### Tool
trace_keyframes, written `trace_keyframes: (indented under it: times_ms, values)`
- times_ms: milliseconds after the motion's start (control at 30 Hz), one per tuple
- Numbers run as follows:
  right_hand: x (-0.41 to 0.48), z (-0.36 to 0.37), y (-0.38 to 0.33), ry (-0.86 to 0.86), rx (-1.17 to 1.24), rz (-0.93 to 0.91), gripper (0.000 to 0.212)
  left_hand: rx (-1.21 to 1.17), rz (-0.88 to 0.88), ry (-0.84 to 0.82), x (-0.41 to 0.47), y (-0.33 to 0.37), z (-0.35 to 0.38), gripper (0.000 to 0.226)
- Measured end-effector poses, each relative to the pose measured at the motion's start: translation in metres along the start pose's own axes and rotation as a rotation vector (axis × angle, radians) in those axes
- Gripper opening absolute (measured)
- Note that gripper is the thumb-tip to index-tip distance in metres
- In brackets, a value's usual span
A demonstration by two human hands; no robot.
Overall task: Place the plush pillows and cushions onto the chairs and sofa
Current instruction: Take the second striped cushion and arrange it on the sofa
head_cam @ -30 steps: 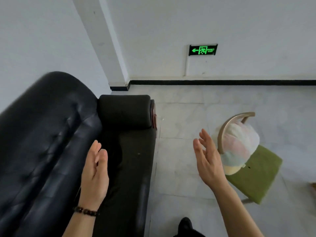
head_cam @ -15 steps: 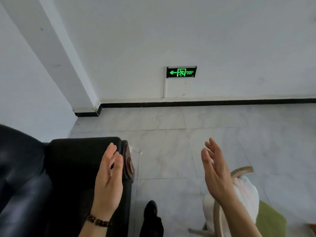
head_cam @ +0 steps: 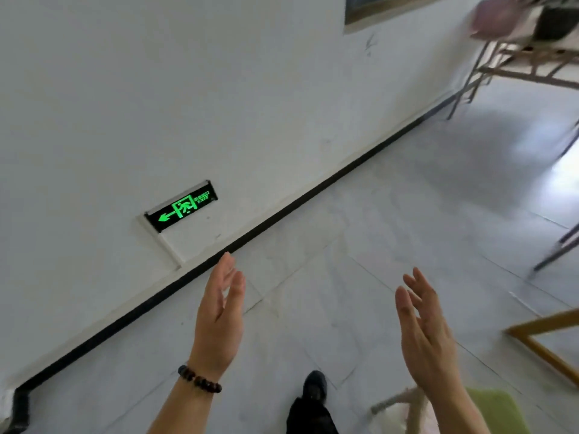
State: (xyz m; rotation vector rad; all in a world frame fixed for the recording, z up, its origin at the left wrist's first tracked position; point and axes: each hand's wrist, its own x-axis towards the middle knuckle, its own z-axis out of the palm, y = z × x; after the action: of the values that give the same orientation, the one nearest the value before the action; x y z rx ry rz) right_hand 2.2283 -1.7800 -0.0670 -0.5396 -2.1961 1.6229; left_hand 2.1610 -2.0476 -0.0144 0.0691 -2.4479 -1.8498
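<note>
Ahead, left hand point(head_cam: 219, 321) and right hand point(head_cam: 426, 333) apart, grip wide, empty; bare floor point(head_cam: 360, 245) between wall and green chair point(head_cam: 498, 408).

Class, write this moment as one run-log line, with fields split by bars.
left hand: open, empty | right hand: open, empty | green chair: bottom right, by right forearm | sofa: not in view

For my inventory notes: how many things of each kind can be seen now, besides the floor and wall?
Bare hands: 2, left hand and right hand, both empty
Green exit sign: 1
Bead bracelet: 1
Black shoe: 1
Green chair seat: 1
Total: 6
</note>
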Motion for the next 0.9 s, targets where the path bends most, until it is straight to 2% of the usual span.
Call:
trace_keyframes:
  times_ms: [167,300,600,733,900]
  values:
    - [0.127,0.023,-0.005,0.123,0.038,0.055,0.062,0.023,0.059,-0.151,0.142,0.02,0.062,0.077]
    - [0.229,0.038,-0.022,0.131,0.031,0.038,0.065,0.002,0.093,-0.2,0.246,0.039,0.106,0.06]
    - [0.462,0.066,0.009,0.198,-0.085,0.094,0.066,-0.047,0.065,-0.286,0.473,0.034,0.249,0.063]
    - [0.578,0.054,0.006,0.245,-0.137,0.095,0.07,-0.024,0.1,-0.38,0.578,0.067,0.33,0.066]
    - [0.69,0.012,0.015,0.394,-0.13,0.132,0.066,-0.012,0.157,-0.555,0.688,0.119,0.452,0.068]
